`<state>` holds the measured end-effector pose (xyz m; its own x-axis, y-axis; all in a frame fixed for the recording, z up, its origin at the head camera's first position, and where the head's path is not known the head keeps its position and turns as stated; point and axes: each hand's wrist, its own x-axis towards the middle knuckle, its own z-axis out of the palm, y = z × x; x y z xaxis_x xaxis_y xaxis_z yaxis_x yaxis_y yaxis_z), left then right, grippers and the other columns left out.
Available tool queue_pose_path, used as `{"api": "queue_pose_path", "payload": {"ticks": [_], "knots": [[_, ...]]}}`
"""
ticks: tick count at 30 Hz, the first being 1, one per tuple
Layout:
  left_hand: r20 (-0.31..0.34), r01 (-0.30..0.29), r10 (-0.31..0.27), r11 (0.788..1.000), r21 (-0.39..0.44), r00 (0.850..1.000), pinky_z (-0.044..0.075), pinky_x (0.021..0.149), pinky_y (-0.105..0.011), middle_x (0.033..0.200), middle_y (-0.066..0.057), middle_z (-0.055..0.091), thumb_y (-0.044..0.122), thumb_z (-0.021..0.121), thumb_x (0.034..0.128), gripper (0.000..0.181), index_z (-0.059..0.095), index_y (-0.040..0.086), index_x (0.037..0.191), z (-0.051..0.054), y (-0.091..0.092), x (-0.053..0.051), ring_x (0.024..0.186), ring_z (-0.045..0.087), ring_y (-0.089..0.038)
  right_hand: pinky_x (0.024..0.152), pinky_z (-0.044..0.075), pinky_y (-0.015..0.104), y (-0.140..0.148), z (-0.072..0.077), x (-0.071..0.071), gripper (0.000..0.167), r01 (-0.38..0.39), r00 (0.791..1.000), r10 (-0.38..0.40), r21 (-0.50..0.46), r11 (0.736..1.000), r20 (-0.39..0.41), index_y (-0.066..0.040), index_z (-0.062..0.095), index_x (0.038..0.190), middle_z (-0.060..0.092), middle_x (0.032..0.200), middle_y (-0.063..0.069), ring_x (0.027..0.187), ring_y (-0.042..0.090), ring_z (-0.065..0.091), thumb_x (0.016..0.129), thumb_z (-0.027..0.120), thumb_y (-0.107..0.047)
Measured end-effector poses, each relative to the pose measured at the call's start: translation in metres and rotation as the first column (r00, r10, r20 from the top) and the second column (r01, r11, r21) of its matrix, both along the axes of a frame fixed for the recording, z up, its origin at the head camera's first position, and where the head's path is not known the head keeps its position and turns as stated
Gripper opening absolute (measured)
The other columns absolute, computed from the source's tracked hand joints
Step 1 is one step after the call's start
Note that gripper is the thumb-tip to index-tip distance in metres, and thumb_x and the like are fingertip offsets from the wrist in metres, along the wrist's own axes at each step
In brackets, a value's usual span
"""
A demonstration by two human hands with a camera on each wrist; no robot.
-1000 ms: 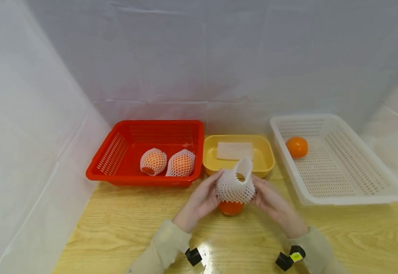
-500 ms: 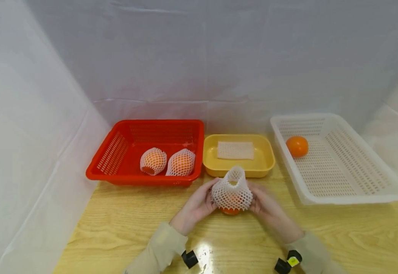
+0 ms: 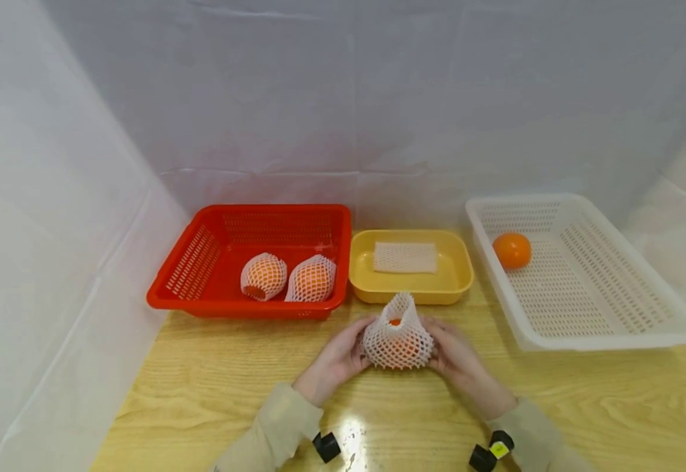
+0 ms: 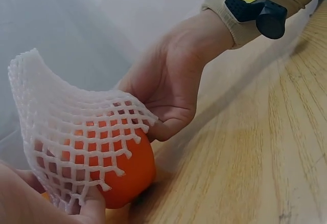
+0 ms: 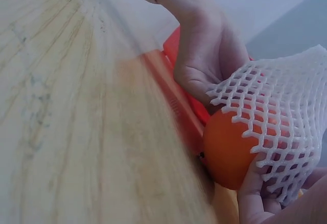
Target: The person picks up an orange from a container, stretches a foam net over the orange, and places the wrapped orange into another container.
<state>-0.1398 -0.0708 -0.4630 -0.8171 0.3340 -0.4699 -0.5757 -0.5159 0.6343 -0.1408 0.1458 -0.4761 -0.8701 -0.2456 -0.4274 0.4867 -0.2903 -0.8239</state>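
A white foam net sleeve (image 3: pixel 399 337) covers the upper part of an orange round fruit (image 4: pixel 134 175) on the table. The sleeve's narrow top sticks up, and the fruit shows through its mesh. On the left side, my left hand (image 3: pixel 338 359) pinches the sleeve's lower edge between thumb and fingers. My right hand (image 3: pixel 460 359) pinches the opposite edge. In the right wrist view the fruit's lower part (image 5: pixel 225 152) is bare below the net's jagged rim. Some fingertips are hidden under the mesh.
At the back left, a red basket (image 3: pixel 248 305) holds two netted fruits (image 3: pixel 264 276). A yellow tray (image 3: pixel 410 295) with a flat foam net (image 3: pixel 405 257) stands behind the hands. One bare orange fruit (image 3: pixel 511 251) lies in the white basket (image 3: pixel 605 343) at right.
Both hands have drawn the foam net sleeve down toward me over the fruit. More of the fruit is now under the mesh, and the sleeve's top stands lower.
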Motion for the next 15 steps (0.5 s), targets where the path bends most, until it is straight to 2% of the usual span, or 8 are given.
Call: {"api": "queue_pose_path", "payload": {"ticks": [7, 12, 15], "knots": [[0.011, -0.034, 0.034, 0.997, -0.068, 0.999, 0.055, 0.07, -0.02, 0.093, 0.003, 0.073, 0.019, 0.054, 0.1051, 0.018, 0.07, 0.015, 0.1, -0.008, 0.003, 0.0, 0.083, 0.067, -0.005, 0.071, 0.056, 0.027, -0.001, -0.011, 0.002, 0.044, -0.012, 0.999, 0.013, 0.039, 0.999, -0.034, 0.01, 0.041, 0.142, 0.07, 0.089, -0.004, 0.081, 0.006, 0.067, 0.111, 0.042, -0.022], [-0.028, -0.038, 0.034, 0.987, -0.158, 0.999, 0.053, 0.07, -0.021, 0.088, 0.005, 0.071, 0.02, 0.054, 0.1046, 0.017, 0.068, 0.012, 0.102, -0.014, 0.009, 0.0, 0.081, 0.065, -0.004, 0.067, 0.055, 0.027, -0.002, -0.014, 0.003, 0.033, -0.01, 0.998, 0.015, 0.089, 0.996, -0.053, 0.004, 0.049, 0.13, 0.068, 0.087, -0.004, 0.077, 0.006, 0.065, 0.111, 0.042, -0.022], [-0.039, -0.048, 0.042, 0.983, -0.177, 0.998, 0.052, 0.069, -0.021, 0.087, 0.005, 0.07, 0.02, 0.054, 0.104, 0.016, 0.067, 0.011, 0.102, -0.016, 0.011, 0.0, 0.08, 0.064, -0.004, 0.069, 0.055, 0.027, -0.003, -0.015, 0.004, 0.036, -0.016, 0.998, 0.021, 0.092, 0.996, -0.059, 0.006, 0.048, 0.132, 0.068, 0.089, -0.004, 0.08, 0.007, 0.065, 0.111, 0.041, -0.021]]}}
